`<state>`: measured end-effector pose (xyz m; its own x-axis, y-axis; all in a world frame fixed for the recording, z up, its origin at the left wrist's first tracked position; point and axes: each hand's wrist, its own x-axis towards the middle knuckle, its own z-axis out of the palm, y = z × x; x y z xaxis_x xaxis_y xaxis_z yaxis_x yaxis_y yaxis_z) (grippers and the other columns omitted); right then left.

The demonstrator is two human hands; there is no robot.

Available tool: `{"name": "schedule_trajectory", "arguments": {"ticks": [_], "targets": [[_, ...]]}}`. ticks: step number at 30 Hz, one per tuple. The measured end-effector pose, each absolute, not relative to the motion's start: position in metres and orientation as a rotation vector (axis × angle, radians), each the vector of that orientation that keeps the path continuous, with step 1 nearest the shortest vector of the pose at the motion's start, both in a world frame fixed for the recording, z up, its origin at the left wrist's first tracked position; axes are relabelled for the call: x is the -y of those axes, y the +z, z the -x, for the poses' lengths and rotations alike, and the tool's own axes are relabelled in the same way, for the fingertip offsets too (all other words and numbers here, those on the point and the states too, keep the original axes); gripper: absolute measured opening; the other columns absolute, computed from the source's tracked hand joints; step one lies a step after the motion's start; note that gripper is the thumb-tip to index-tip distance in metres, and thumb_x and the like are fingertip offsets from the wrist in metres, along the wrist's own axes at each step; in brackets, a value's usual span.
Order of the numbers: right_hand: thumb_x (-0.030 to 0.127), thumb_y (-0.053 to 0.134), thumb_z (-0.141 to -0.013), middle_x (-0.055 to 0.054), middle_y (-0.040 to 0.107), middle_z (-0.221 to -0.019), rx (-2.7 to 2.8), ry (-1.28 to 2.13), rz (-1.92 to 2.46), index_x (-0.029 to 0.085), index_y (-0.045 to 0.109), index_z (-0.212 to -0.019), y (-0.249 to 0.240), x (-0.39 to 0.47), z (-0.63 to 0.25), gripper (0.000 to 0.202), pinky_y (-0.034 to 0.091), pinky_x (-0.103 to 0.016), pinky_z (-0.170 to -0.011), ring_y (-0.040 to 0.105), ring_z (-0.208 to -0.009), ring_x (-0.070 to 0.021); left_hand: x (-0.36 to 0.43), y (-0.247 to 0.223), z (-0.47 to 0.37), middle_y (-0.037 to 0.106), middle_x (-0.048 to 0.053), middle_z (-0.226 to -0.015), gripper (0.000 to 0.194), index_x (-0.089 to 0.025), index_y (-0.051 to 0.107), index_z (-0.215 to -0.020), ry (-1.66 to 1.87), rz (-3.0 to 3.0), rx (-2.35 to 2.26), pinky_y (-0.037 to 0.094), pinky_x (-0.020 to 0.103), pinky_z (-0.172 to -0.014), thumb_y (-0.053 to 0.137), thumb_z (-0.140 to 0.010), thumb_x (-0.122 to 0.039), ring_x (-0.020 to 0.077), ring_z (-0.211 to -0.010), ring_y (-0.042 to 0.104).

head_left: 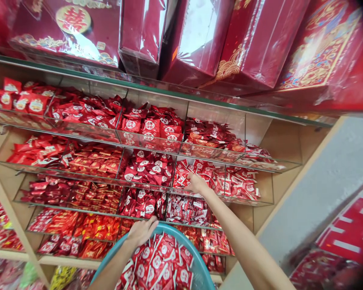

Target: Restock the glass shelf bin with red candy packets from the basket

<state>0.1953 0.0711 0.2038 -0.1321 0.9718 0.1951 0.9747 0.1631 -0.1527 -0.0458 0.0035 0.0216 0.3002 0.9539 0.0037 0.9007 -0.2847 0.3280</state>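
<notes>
The left hand (pixel 142 231) grips the far rim of a teal basket (pixel 201 270), fingers curled over the edge, holding it up close to the body; the basket is heaped with red-and-white sweet packets (pixel 160 264) that reach right up to this hand. Ahead of it and a little to the right, the right hand (pixel 196 183) reaches forward into a glass shelf compartment (pixel 260 191), its fingers lying among the shelf packets (pixel 230 181) of the same red-and-white kind; whether they are closed on a packet or only touching the pile I cannot tell, since the fingertips are buried among the wrappers. As a judgement, the work shown is moving packets between basket and compartment, and it looks about midway: the compartment under the right hand already carries a fair layer, yet the basket is nearly full, so plenty remains to handle. To the left of the right hand, neighbouring compartments hold darker red packets (pixel 148 167), and below it, just beyond the left hand, sit more red wrappers (pixel 184 209). Well above both hands, a top shelf carries large red gift boxes (pixel 199 36) in clear film. To the right of the right arm is a plain grey wall (pixel 326 173).
</notes>
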Motion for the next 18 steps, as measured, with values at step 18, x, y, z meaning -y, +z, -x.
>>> {"name": "schedule_trajectory", "arguments": {"ticks": [18], "targets": [[0.017,0.053,-0.071,-0.009,0.057,-0.119,2.563,-0.307,1.613,0.023,0.044,-0.123,0.252,-0.096,-0.189,0.053,0.039,-0.033,-0.085,0.054,-0.105,-0.0233,-0.003,0.019,0.046,0.07,0.008,-0.085,0.062,-0.028,0.049,-0.118,0.296,-2.316,-1.709,0.044,0.039,-0.075,0.006,-0.084,-0.057,0.0279,-0.085,0.064]]}}
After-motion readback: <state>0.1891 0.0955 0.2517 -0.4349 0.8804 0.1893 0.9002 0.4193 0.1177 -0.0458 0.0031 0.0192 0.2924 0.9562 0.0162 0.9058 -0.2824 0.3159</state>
